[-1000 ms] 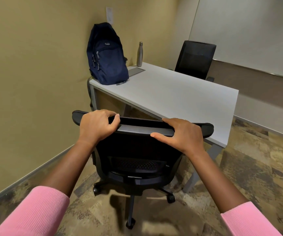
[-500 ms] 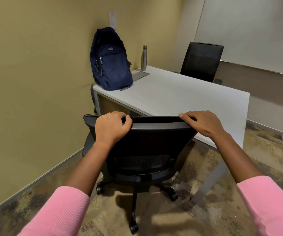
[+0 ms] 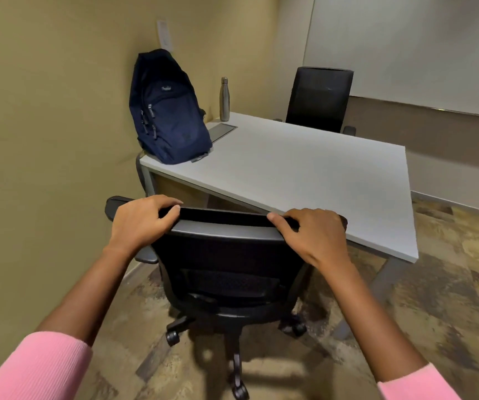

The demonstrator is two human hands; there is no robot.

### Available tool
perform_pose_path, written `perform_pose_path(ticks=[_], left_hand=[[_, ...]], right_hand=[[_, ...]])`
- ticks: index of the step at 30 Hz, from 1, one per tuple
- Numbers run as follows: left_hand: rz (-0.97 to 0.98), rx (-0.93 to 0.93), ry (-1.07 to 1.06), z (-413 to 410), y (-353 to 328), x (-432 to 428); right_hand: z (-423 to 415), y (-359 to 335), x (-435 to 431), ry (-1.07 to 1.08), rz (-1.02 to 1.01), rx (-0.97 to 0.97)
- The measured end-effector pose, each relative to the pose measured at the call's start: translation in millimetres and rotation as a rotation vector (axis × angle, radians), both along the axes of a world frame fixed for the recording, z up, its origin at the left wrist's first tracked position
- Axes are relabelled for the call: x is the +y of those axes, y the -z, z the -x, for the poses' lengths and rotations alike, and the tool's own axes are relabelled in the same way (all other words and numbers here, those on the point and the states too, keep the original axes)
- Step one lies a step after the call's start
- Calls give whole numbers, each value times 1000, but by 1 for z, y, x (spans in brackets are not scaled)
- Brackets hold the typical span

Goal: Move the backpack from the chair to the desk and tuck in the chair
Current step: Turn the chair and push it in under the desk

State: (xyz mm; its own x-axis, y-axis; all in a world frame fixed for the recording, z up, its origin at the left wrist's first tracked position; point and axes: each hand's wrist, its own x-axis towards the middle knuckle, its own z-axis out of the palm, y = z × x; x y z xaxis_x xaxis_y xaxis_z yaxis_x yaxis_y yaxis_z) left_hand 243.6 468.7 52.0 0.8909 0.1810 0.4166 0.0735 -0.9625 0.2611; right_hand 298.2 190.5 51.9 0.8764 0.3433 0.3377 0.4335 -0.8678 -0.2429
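A navy backpack [image 3: 169, 111] stands upright on the near left corner of the white desk [image 3: 304, 174], leaning against the tan wall. A black mesh office chair [image 3: 226, 269] on castors stands in front of the desk's near edge, its backrest toward me. My left hand [image 3: 140, 220] grips the left end of the backrest's top rail. My right hand [image 3: 316, 235] grips the right end of the same rail. The chair's seat is hidden behind its backrest.
A steel bottle [image 3: 224, 99] and a grey inset panel [image 3: 221, 130] sit on the desk behind the backpack. A second black chair [image 3: 319, 99] stands at the desk's far side. The tan wall [image 3: 45, 140] runs close along the left. Patterned carpet covers the floor.
The chair has turned so its backrest faces me squarely and sits nearer the desk's edge. Both hands have stayed on the top rail.
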Motion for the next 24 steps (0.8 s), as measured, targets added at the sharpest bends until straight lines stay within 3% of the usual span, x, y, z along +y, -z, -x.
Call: perform_pose_path(ticks=[14, 24], left_hand=[[-4, 83, 257, -17, 1, 94], [-10, 69, 279, -19, 1, 109]], right_hand=[[46, 8, 88, 250, 47, -22], [57, 9, 112, 315, 46, 14]])
